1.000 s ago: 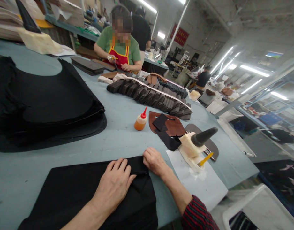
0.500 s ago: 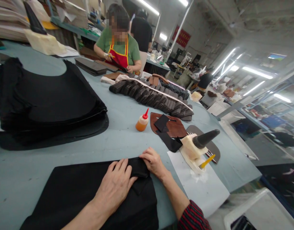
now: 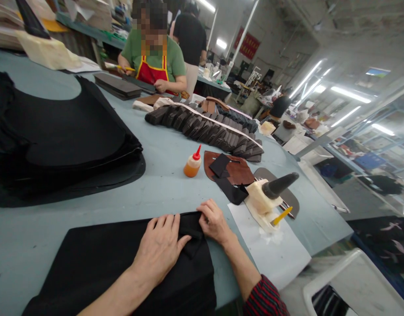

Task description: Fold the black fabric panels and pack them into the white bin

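Across the lower left and centre of the frame, the black cloth (image 3: 99, 250) lies on the blue-grey table (image 3: 169, 193), its far edge climbing slightly toward the right. My left hand (image 3: 162, 250) is laid flat near that edge, fingers side by side, thumb held out; my right hand (image 3: 214, 223) pinches the far right corner, fingertips curled over it. To do this well, I'd say the left palm should bear down enough to stop the cloth creeping while the right draws the edge straight with a light, even pull, so that the small raised folds (image 3: 192, 242) beside my left thumb get eased out rather than pressed into creases. The cloth looks matt and supple, with a crisp corner at the left and soft ripples toward the lower right; whether it's one layer or several, I cannot tell.
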A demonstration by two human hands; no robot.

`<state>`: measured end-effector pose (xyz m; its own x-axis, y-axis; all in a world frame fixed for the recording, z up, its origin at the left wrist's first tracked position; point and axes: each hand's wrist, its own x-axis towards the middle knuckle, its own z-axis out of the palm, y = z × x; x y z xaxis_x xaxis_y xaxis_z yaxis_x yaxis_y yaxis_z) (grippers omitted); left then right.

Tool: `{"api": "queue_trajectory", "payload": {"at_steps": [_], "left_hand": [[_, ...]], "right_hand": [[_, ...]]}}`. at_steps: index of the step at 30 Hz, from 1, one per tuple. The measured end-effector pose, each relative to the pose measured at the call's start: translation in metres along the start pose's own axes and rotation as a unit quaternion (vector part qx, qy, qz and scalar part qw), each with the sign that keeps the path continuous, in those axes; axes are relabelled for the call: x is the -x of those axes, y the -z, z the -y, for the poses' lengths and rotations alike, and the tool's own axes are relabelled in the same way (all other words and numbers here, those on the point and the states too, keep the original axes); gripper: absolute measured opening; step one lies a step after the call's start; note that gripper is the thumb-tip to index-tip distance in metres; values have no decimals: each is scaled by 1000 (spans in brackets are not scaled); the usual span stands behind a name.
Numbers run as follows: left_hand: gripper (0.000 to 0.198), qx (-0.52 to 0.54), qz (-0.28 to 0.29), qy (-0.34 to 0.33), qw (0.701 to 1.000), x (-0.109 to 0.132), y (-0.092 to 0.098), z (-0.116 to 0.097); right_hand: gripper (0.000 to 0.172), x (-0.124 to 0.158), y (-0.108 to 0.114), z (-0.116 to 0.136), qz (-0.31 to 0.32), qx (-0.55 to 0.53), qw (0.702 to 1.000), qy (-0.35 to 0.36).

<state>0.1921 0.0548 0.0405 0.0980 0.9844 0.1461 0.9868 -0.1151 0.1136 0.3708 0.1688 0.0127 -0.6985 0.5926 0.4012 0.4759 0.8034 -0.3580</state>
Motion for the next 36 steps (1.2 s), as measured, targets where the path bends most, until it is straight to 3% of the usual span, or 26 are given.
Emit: {"api": "queue_trajectory", "payload": {"at_steps": [3, 5, 16, 30, 36], "left_hand": [[54, -5, 0, -1, 1000, 0, -4, 1], [57, -4, -2, 6, 1000, -1, -5, 1], [54, 8, 17, 8, 1000, -1, -6, 5], [58, -29, 23, -2, 999, -10, 4, -7], [62, -32, 21, -6, 999, -10, 5, -8]], "right_hand": [[37, -6, 2, 4, 22, -34, 999, -23], [26, -8, -1, 3, 28, -53, 998, -7], [24, 7, -11, -16, -15, -78, 997, 10], [28, 16, -7, -8, 43, 86, 991, 98], [29, 18, -8, -4, 44, 100, 989, 98]]}}
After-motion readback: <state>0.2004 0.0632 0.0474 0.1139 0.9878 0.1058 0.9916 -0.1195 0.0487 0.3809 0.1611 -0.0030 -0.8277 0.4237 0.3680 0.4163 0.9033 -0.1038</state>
